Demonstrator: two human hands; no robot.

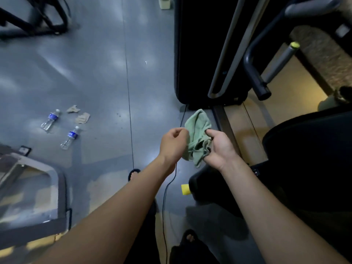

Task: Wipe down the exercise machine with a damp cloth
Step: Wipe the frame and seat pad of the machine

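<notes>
While both hands hold it up over the grey floor (106, 77), the crumpled green cloth (198, 134) hangs between them: left hand (174, 143) pinching one edge, right hand (219, 147) curled around the other, just beside the dark exercise machine (194, 54). Two clear plastic water bottles (50, 120) lie well apart.

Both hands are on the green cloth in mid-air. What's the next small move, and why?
Probably fold the cloth into a flat pad. It hangs crumpled between the left hand and right hand, both gripping it, and touches no part of the machine yet. A flat face should wipe better, and the dark panel stands just ahead.
</notes>
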